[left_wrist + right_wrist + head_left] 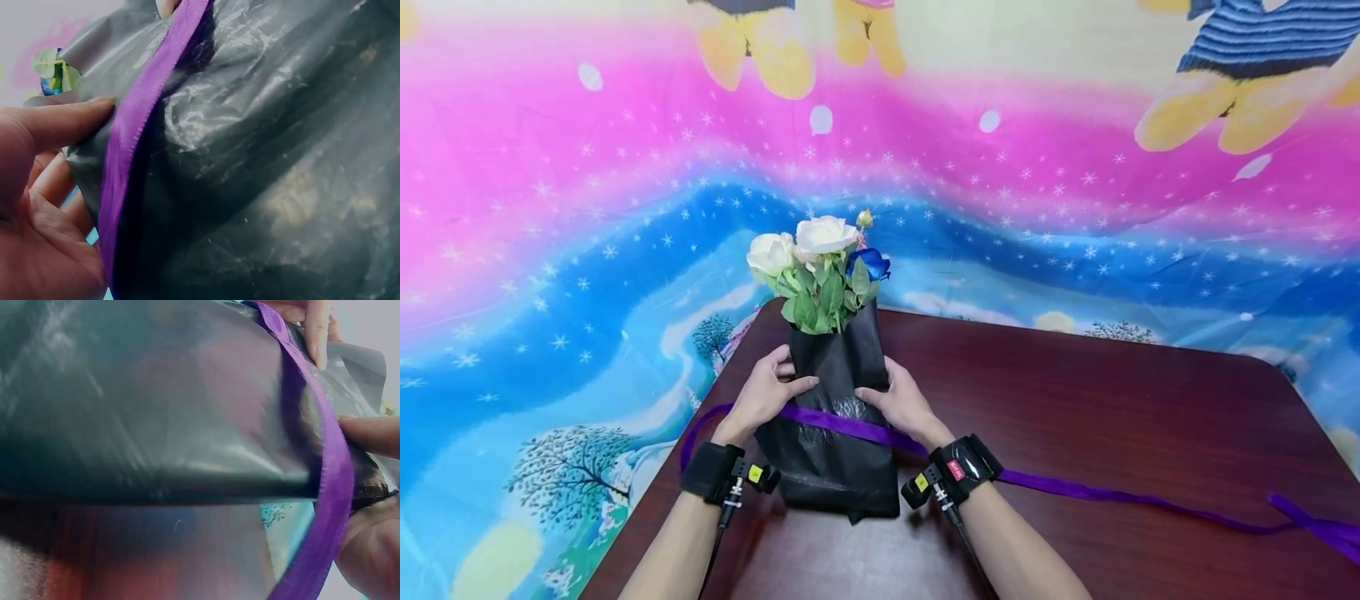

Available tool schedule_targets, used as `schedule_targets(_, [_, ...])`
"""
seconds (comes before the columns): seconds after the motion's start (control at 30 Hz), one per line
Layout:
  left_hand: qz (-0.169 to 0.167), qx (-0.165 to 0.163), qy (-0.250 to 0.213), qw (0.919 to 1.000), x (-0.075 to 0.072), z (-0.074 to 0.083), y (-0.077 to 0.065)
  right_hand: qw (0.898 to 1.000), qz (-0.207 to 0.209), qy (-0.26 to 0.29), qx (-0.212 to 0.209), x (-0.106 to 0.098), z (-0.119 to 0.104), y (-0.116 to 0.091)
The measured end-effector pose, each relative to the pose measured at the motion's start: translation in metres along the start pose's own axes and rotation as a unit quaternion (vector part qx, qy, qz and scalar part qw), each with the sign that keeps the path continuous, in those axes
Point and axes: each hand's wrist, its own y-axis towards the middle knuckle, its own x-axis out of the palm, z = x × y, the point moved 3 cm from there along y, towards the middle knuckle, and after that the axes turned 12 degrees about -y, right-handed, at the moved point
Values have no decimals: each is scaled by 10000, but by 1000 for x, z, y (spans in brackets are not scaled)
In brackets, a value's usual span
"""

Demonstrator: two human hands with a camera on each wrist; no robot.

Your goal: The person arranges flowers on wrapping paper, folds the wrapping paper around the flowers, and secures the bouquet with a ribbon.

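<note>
A bouquet (842, 367) in black, shiny wrapping stands tilted over the table, with white roses (825, 236), a blue rose (870, 264) and green leaves at its top. My left hand (766, 390) grips the wrap's left edge, thumb on the front and fingers behind. On the opposite edge my right hand (904, 400) holds it the same way. A purple ribbon (842, 423) crosses the front below both thumbs. In the left wrist view the ribbon (134, 125) runs beside the thumb tip; in the right wrist view the ribbon (334, 462) hangs past the wrap's edge.
The dark red-brown table (1075, 400) extends to the right. Over it trails the ribbon's long tail (1097, 490), reaching the right edge of view. Behind the table hangs a printed cloth (1000, 200) in pink and blue. Each wrist wears a black strap with a camera and cable.
</note>
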Motion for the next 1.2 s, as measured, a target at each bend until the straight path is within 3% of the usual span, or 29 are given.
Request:
schedule_targets(0.17, [209, 273, 199, 9992, -1, 13, -2, 9997, 53, 185, -180, -6, -8, 0])
schedule_targets(0.4, [464, 769, 232, 9957, 9, 59, -16, 9978, 325, 80, -581, -18, -19, 2])
schedule_targets(0.53, [610, 937, 329, 9932, 14, 72, -17, 9961, 471, -6, -746, -27, -24, 2])
schedule_targets(0.87, [590, 1129, 315, 9914, 24, 82, -3, 9934, 655, -274, -901, -53, -33, 1])
schedule_targets(1.1, [220, 1113, -233, 9933, 36, 87, 4, 9901, 776, -560, -1029, -69, -33, -5])
schedule_targets(1.2, [183, 1089, -211, 9937, 41, 90, 7, 9893, 826, -663, -1005, -75, -32, -7])
